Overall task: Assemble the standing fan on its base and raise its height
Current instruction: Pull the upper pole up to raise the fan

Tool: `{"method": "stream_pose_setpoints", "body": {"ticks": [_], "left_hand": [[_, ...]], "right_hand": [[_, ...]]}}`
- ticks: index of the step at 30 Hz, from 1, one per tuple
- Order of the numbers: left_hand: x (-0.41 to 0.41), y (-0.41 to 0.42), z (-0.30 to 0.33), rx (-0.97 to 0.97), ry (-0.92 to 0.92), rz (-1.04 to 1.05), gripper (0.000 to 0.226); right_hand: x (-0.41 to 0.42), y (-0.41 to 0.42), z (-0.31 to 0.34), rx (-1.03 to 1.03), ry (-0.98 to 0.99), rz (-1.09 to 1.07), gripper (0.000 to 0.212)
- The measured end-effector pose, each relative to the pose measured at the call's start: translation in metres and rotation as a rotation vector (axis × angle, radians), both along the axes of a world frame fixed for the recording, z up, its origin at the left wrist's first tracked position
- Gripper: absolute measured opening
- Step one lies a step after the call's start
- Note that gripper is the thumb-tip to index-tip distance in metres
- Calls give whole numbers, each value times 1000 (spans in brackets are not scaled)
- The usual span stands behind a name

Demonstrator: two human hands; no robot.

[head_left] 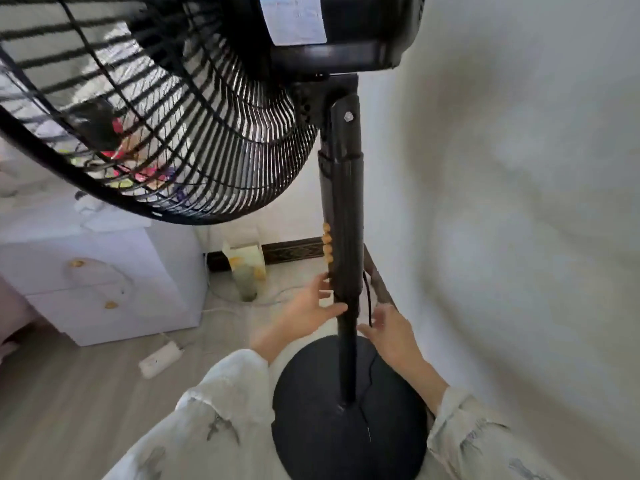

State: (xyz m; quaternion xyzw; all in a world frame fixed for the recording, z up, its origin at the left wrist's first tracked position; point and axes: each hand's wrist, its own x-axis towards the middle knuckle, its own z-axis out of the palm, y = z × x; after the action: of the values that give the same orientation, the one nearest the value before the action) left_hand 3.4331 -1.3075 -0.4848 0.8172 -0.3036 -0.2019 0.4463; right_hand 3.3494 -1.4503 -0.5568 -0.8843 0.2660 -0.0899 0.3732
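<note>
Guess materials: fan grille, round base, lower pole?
Fan grille: probably painted or coated metal wire, going by thin black ribs with glints.
Round base: matte black, faintly grainy, with a crack-like line across it; likely plastic, possibly weighted.
Lower pole: smooth, slightly glossy black tube; metal or plastic, cannot tell.

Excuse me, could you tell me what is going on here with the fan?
A person is putting a black standing fan together. Its pole already stands upright in the round base. The left hand touches the lower end of the control column, while the right hand hovers open beside the pole, near the dangling cord.
</note>
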Motion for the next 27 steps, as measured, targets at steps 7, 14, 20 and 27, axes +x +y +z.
{"method": "stream_pose_setpoints", "body": {"ticks": [7,14,20,27], "left_hand": [[3,-16,-30,-138,113,29,35],[7,-18,-31,-217,106,-68,41],[12,-18,-44,-310,54,-104,32],[-1,-29,-58,-341,-106,79,37]], "right_hand": [[-15,15,-31,-72,-166,-312,40],[-8,27,-52,210,-289,-70,5],[24,18,-68,294,-186,110,36],[42,33,-89,235,-339,-46,34]]}}
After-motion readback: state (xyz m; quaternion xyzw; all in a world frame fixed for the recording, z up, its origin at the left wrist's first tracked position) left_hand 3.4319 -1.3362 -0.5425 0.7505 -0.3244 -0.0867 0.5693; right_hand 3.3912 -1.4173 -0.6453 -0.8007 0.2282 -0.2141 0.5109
